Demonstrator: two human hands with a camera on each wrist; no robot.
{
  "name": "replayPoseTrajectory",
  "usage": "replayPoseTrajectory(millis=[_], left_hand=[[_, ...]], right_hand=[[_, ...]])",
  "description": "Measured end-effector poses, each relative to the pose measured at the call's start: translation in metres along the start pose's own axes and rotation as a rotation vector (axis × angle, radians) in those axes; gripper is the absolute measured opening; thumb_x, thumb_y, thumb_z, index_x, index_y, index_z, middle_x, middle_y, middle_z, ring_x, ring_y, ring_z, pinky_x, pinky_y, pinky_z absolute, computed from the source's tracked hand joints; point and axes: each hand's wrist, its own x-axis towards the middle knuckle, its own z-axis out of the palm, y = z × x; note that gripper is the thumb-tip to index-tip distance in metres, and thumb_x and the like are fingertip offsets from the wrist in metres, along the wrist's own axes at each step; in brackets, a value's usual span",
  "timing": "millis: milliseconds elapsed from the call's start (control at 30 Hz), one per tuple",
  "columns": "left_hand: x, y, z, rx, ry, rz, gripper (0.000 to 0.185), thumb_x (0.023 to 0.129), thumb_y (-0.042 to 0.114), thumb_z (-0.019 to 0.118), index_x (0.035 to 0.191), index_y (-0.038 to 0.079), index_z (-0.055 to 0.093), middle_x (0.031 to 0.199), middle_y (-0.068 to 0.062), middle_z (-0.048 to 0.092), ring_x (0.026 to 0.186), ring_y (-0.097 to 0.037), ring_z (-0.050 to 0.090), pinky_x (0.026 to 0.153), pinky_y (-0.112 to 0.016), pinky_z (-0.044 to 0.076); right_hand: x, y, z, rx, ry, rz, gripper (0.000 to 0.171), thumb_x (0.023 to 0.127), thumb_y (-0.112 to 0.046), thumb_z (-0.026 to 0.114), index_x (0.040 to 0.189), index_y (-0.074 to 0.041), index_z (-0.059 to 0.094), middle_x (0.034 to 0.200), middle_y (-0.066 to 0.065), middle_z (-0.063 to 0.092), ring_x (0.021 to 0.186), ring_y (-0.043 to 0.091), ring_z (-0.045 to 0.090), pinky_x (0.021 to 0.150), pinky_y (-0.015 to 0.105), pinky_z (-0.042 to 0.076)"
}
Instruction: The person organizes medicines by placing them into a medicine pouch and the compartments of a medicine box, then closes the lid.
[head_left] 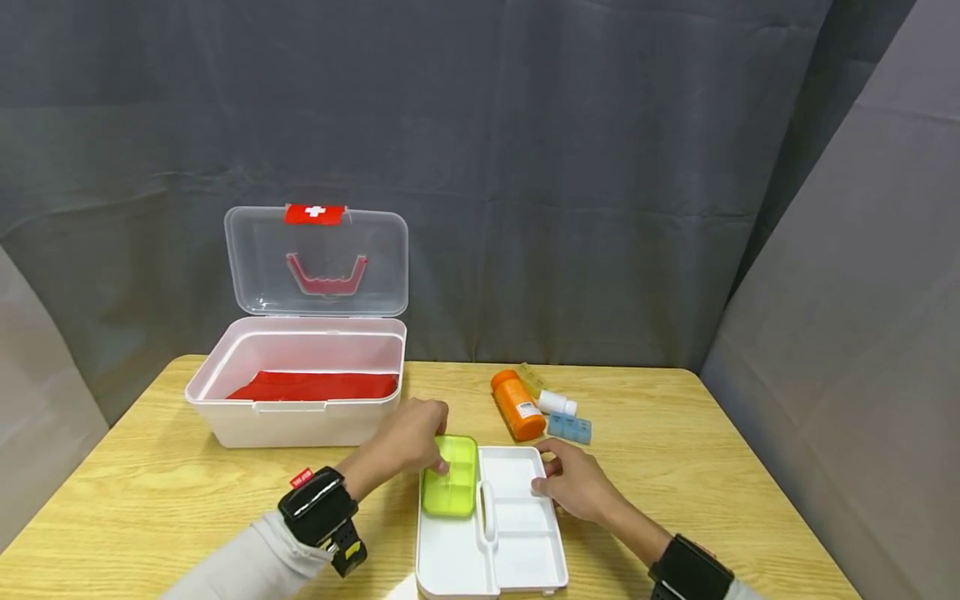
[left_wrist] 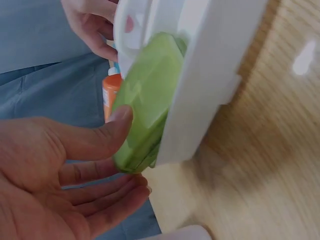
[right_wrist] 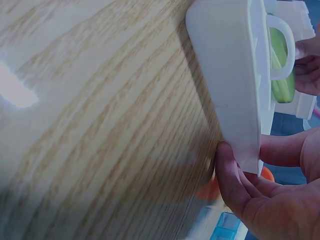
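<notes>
A white divided tray [head_left: 525,554] with a centre handle [head_left: 487,512] lies on the wooden table near its front edge. A lime-green pill box [head_left: 450,477] sits in the tray's far left compartment. My left hand [head_left: 441,462] holds the near-left end of the green pill box [left_wrist: 150,95], thumb [left_wrist: 120,120] on top and fingers [left_wrist: 125,192] beneath. My right hand [head_left: 546,475] pinches the far right rim of the tray [right_wrist: 235,85], thumb [right_wrist: 226,167] on the outer wall and fingers inside.
An open white first-aid box [head_left: 296,421] with a clear raised lid [head_left: 317,260] and red lining stands at the back left. An orange bottle [head_left: 517,406], a small white bottle [head_left: 557,403] and a blue pill organiser [head_left: 570,427] lie behind the tray. Grey curtains surround the table [head_left: 135,483].
</notes>
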Motion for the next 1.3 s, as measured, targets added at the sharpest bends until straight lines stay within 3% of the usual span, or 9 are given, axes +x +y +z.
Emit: replayPoseTrajectory(millis=[500, 933, 1300], left_hand=[[-0.0018, -0.0053, 0.0057, -0.013, 0.008, 0.028, 0.044, 0.056, 0.016, 0.099, 0.078, 0.008, 0.062, 0.069, 0.0, 0.056, 0.069, -0.018, 0.051, 0.061, -0.03, 0.04], [-0.0007, -0.0049, 0.0043, -0.037, -0.064, -0.002, 0.042, 0.06, 0.017, 0.098, 0.08, 0.009, 0.062, 0.07, -0.001, 0.056, 0.07, -0.019, 0.051, 0.062, -0.03, 0.04], [-0.0028, -0.0072, 0.0065, -0.052, -0.087, 0.006, 0.041, 0.059, 0.017, 0.099, 0.077, 0.006, 0.064, 0.071, -0.001, 0.058, 0.07, -0.018, 0.052, 0.061, -0.03, 0.044]], right_hand=[[0.0011, 0.0028, 0.001, 0.014, 0.009, -0.019, 0.046, 0.084, -0.004, 0.076, 0.128, -0.004, 0.061, 0.089, 0.007, 0.066, 0.068, 0.017, 0.06, 0.052, 0.032, 0.051], [0.0021, 0.0032, 0.0001, 0.006, 0.019, -0.02, 0.046, 0.084, -0.004, 0.076, 0.128, -0.004, 0.062, 0.089, 0.007, 0.065, 0.068, 0.017, 0.059, 0.052, 0.033, 0.05], [0.0027, 0.0029, 0.0007, 0.007, 0.009, -0.007, 0.046, 0.085, -0.004, 0.076, 0.128, -0.004, 0.062, 0.09, 0.007, 0.066, 0.07, 0.017, 0.06, 0.053, 0.033, 0.051]])
